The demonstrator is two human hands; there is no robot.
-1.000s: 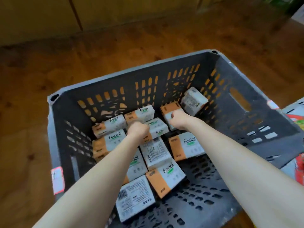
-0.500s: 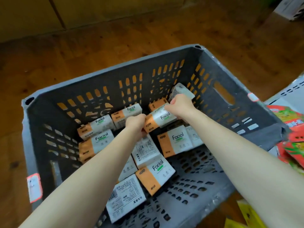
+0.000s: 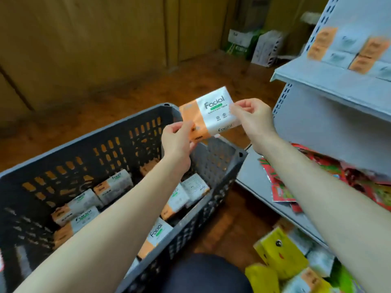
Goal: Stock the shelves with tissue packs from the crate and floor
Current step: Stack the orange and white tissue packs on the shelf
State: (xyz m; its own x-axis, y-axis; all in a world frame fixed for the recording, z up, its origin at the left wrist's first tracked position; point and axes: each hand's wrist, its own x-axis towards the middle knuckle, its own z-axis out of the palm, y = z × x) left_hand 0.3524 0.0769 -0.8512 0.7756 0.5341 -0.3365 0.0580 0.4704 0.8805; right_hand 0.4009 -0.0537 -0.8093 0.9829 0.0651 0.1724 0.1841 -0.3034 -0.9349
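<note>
An orange and white "Facial" tissue pack [image 3: 208, 112] hangs in the air above the far right corner of the grey crate [image 3: 118, 132]. My left hand [image 3: 177, 140] pinches its orange lower left end. My right hand [image 3: 252, 117] pinches its white right end. Several more tissue packs [image 3: 84, 210] lie on the crate's floor below my arms. The grey metal shelf [image 3: 330, 81] stands to the right and bears a blurred row of like packs [image 3: 368, 53].
A lower shelf board [image 3: 251, 176] holds red printed packets [image 3: 281, 191]. Yellow and green packs [image 3: 279, 252] lie on the wooden floor at the lower right. Boxes [image 3: 264, 47] stand by the wooden wall at the back. My dark-clad knee [image 3: 203, 273] is at the bottom.
Both hands have lifted one tissue pack out of the crate and carried it up and to the right. The view has swung right, and the shelf now shows.
</note>
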